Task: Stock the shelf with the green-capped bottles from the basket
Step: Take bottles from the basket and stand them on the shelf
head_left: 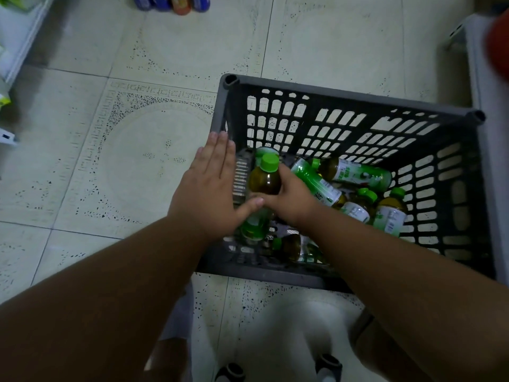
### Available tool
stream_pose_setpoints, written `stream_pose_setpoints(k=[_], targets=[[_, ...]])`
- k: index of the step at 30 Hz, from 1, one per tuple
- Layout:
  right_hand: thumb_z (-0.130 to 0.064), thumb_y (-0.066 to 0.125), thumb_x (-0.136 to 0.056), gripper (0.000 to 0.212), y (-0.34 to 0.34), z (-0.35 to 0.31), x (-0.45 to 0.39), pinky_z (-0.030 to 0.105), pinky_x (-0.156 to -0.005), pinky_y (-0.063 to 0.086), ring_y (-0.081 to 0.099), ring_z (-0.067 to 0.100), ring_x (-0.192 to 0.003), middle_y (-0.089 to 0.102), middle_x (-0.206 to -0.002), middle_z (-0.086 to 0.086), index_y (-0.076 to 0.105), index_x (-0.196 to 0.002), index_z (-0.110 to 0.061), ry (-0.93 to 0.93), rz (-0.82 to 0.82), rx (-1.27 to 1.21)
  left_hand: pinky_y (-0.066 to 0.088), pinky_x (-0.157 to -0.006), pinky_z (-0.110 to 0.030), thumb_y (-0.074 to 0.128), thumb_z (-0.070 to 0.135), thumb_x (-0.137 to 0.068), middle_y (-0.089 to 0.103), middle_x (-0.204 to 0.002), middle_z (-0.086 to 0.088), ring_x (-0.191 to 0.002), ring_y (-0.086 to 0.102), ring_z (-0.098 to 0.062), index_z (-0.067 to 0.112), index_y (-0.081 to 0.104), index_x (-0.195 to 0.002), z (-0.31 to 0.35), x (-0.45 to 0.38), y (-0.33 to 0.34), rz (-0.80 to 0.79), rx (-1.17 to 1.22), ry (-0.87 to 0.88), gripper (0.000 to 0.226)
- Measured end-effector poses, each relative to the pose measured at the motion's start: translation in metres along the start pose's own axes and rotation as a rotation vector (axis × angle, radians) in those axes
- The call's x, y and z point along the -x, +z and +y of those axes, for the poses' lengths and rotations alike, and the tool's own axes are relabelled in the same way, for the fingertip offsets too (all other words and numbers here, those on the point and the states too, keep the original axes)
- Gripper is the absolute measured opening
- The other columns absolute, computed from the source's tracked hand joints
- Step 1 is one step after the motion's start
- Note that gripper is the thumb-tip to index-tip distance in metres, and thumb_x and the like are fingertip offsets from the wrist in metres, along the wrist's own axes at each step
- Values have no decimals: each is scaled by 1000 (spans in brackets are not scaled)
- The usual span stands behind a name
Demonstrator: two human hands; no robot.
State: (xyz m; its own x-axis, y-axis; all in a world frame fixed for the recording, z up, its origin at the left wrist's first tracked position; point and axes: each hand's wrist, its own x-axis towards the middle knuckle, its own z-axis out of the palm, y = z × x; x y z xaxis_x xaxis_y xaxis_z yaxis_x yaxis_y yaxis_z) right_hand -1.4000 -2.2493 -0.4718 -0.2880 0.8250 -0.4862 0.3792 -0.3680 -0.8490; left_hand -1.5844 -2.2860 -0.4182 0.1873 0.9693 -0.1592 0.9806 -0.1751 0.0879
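Observation:
A dark grey slotted basket [344,100] stands on the tiled floor and holds several green-capped tea bottles [355,173]. My right hand [289,199] grips one upright green-capped bottle [265,177] around its body at the basket's left side. My left hand [212,186] lies flat with straight fingers over the basket's left rim, its thumb touching the bottle held by the right hand. Beside that bottle a clear ribbed bottle [242,175] shows between the two hands. More bottles lie on their sides at the basket's bottom, partly hidden by my arms.
A white shelf unit [16,45] with packaged goods runs along the left edge. Several bottles [176,4] stand on the floor at the top. A grey shelf edge [479,78] rises to the right of the basket. Pale tiled floor [124,147] surrounds everything.

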Motion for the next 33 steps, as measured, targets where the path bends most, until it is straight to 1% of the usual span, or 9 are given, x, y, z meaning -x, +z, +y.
stream_pose_setpoints(k=[3,8,14,17,20,22,24,28,33], targets=[[-21,86,-73,60,-17,-25,17,37,-93,56,66,12,-101,66,-110,-5,53,-123,-22,-22,93,48,-3,-123,-43,-7,86,-78,-18,-162,-20,-150,-20,-29,1,-12,-154,3,0,-7,-74,-95,-10,114],[-26,85,-75,58,-47,-74,64,32,-90,54,63,7,-97,64,-106,-9,51,-122,-23,-124,184,120,-3,-124,-41,-3,89,-70,-23,-161,-19,-149,-23,-27,2,-18,-153,13,9,-34,-185,-78,-17,121],[-43,83,-70,59,-81,-140,146,36,-84,55,62,9,-91,63,-100,-9,54,-117,-23,-305,377,244,-3,-121,-33,50,74,-83,-14,-165,-2,-150,-13,-13,13,-9,-158,79,63,-92,-40,300,-4,113],[-44,82,-71,57,-100,-164,195,33,-80,55,62,9,-91,63,-99,-9,54,-115,-22,-380,451,238,5,-119,-29,62,65,-84,2,-167,1,-152,0,-12,18,0,-160,118,84,-125,51,467,-9,109],[-50,81,-71,60,-117,-179,243,32,-82,54,62,10,-94,64,-102,-7,54,-117,-22,-454,534,203,22,-121,-39,69,61,-80,26,-163,2,-148,24,-15,24,16,-159,150,98,-156,126,548,8,103],[-54,80,-71,64,-128,-184,271,30,-82,54,62,9,-95,63,-104,-8,53,-120,-23,-479,587,153,37,-111,-36,73,60,-76,40,-153,6,-134,37,-7,28,27,-154,172,105,-174,183,583,44,96],[-56,80,-71,66,-137,-187,295,32,-84,55,62,8,-96,62,-106,-9,51,-121,-24,-498,636,84,34,-103,-27,76,55,-76,42,-148,9,-125,36,0,30,31,-151,194,112,-188,215,608,83,91],[-52,81,-72,61,-153,-184,338,35,-87,56,63,6,-97,64,-106,-9,51,-119,-25,-510,746,43,38,-113,-44,75,61,-72,39,-153,8,-139,36,-11,30,28,-154,231,116,-200,217,660,174,100],[-49,82,-73,57,-179,-178,397,20,-76,53,63,-3,-90,64,-102,-13,52,-117,-26,-459,924,59,39,-110,-42,77,60,-71,41,-150,6,-137,39,-14,28,29,-154,283,120,-213,184,753,360,101]])
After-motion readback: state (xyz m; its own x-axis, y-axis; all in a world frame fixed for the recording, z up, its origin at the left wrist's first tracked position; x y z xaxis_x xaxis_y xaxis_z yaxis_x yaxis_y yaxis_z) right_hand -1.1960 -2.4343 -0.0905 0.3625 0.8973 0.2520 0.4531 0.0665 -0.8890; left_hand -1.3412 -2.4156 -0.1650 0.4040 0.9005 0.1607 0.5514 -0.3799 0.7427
